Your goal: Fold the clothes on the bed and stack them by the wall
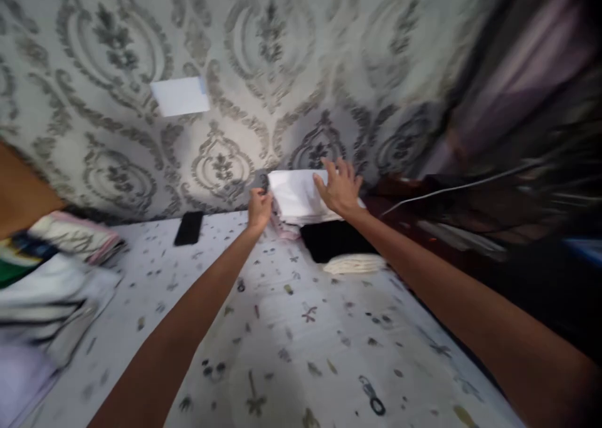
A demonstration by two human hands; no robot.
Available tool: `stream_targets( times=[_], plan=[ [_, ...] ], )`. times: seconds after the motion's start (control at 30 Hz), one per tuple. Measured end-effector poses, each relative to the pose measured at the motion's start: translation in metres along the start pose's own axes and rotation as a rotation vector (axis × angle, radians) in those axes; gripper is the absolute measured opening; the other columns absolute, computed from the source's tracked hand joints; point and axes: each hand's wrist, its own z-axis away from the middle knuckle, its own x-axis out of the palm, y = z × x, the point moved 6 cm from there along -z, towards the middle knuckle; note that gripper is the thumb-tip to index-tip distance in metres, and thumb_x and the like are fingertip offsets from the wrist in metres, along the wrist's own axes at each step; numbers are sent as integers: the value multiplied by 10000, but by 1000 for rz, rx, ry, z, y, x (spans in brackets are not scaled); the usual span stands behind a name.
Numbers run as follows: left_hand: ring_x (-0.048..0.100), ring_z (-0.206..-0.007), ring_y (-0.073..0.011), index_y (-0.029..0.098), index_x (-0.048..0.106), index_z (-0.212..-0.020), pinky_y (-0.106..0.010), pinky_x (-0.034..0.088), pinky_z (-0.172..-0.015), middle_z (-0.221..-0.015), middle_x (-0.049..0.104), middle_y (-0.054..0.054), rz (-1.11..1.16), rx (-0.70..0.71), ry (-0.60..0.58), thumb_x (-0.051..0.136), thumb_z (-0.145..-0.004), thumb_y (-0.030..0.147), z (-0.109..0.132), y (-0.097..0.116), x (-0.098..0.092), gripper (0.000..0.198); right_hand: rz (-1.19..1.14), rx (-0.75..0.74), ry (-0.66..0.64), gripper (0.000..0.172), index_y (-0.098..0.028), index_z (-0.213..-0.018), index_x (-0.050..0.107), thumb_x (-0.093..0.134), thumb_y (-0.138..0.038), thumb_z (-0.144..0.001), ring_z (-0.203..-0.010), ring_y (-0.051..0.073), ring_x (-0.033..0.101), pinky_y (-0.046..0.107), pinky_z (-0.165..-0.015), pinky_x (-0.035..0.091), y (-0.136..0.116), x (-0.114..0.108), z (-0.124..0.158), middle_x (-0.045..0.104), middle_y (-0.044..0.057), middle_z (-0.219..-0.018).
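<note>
A white folded cloth (298,193) lies on a small stack against the wall, at the far side of the bed. My right hand (341,190) rests on the right part of this cloth, fingers spread and open. At the cloth's left edge is my left hand (260,210), its fingers curled closed; whether they pinch the edge is unclear. A pinkish fabric (285,229) peeks out under the white cloth. In front of it lie a black folded cloth (329,240) and a cream folded cloth (355,264), partly beside my right forearm.
A black phone (189,229) lies on the patterned bedsheet (282,328) left of my hands. Several garments (51,284) are piled at the far left. A white cable (451,188) crosses the dark, cluttered area on the right. Patterned wallpaper (226,158) stands behind.
</note>
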Motion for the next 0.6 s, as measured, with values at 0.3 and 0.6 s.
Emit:
stream_targets(
  times=[0.3,0.6],
  plan=[
    [688,-999,-245,327,513,-1238,-393,598,-838,-1156,675,-89,-181,206,-385,381,-984,359,226,-52,-125,289,-141,20,-209,740,-283,-1573,372,322,-711,-971,-1511,473,90,799,-1053,59,-42,65,15,248,193,-1651],
    [608,-1115,-283,235,654,-1072,-469,507,-994,-1125,665,-126,-941,13,-95,397,-917,190,250,-105,-330,303,29,-88,-152,678,-259,-1520,469,352,-652,-980,-1417,514,311,824,-933,262,-28,73,-4,399,256,-1558]
  ],
)
